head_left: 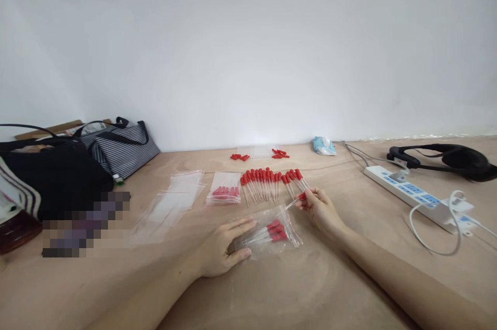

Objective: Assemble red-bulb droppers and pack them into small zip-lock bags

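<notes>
My left hand (229, 247) grips the closed end of a clear zip bag (260, 252), thumb and fingers on either side. Inside the bag lie several droppers (276, 230) with red bulbs and thin clear stems. Just right of the bag's mouth, my right hand (318, 208) pinches one dropper (302, 196) by its red bulb, its stem slanting down-left towards the bag. Beyond the hands, a fanned row of red-bulbed droppers (266, 177) lies on the table, with a smaller group (295, 177) beside it. A stack of filled zip bags (223, 190) sits left of the row.
Flat empty zip bags (171, 205) lie to the left. Loose red bulbs (279, 154) and clear stems (258, 152) are near the wall. A power strip (415, 195) with white cables, a black headset-like item (446, 159) and a blue-white packet (324, 145) stand right. Bags (120, 146) crowd the left.
</notes>
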`<state>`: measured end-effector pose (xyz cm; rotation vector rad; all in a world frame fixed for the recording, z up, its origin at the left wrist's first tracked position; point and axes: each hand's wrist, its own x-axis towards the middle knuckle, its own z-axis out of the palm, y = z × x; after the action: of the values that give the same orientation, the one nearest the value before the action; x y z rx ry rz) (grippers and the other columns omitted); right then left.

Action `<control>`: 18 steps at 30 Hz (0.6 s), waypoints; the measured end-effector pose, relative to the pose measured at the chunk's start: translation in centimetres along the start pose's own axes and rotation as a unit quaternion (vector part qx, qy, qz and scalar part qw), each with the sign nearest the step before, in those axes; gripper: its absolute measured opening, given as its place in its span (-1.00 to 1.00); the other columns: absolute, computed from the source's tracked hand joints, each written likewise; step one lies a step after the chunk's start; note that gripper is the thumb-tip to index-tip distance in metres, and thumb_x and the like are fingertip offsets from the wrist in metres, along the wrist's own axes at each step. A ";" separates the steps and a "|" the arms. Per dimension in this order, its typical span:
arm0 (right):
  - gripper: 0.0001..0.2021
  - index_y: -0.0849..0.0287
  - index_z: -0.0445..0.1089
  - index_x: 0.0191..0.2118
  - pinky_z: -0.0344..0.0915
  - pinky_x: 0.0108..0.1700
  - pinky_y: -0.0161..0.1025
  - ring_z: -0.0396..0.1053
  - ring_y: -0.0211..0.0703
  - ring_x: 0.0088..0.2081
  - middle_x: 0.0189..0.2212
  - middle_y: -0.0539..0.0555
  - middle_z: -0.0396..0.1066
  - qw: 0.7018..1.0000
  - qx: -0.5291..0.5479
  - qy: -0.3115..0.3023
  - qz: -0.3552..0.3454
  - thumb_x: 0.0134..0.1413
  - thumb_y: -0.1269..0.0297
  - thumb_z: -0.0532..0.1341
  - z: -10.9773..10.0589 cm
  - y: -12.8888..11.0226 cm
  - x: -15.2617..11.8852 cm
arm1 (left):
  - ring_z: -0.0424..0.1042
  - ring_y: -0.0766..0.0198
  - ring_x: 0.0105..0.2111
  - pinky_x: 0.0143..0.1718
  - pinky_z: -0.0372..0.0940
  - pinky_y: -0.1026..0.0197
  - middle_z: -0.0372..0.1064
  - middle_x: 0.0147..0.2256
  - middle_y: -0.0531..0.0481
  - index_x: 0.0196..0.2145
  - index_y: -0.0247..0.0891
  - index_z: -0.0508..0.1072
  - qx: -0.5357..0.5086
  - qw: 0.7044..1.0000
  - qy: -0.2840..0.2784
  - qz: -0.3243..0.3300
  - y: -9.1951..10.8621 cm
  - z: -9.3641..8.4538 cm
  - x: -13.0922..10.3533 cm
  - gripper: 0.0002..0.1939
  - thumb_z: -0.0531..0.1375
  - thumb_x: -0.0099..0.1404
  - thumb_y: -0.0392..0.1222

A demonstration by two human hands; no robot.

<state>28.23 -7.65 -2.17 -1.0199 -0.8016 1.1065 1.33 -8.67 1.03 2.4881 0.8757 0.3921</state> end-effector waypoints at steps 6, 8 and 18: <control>-0.66 0.13 0.19 -0.45 0.21 -0.51 -0.35 0.26 -0.34 -0.61 -0.61 -0.10 0.32 0.985 -0.056 -0.154 0.044 -0.26 0.05 0.30 1.1 0.4 -1.6 | 0.06 0.12 0.12 0.11 0.03 0.03 -0.01 0.16 -0.04 0.17 -0.12 -0.02 0.016 1.000 0.000 0.011 0.0 0.0 0.0 -0.40 0.09 0.20 -0.13; -0.68 0.16 0.25 -0.47 0.20 -0.52 -0.35 0.23 -0.34 -0.60 -0.61 -0.08 0.31 0.975 -0.132 -0.179 0.012 -0.28 0.05 0.30 1.0 0.8 -1.6 | 0.06 0.11 0.12 0.11 0.03 0.02 -0.03 0.17 -0.03 0.18 -0.11 -0.03 0.013 1.000 -0.001 0.017 -0.1 0.0 0.0 -0.39 0.09 0.20 -0.13; -0.76 0.22 0.41 -0.55 0.19 -0.42 -0.32 0.26 -0.27 -0.49 -0.55 0.03 0.33 0.911 -0.363 -0.166 -0.103 -0.08 0.16 0.16 1.9 2.0 -0.7 | 0.08 0.11 0.11 0.09 0.05 0.02 0.02 0.15 -0.06 0.15 -0.15 0.05 0.019 1.000 -0.002 0.010 0.0 0.0 0.1 -0.43 0.08 0.20 -0.12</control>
<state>25.66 -7.58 -3.44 -1.3274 -1.6372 0.8088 1.42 -8.65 1.06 2.5341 0.8642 0.3801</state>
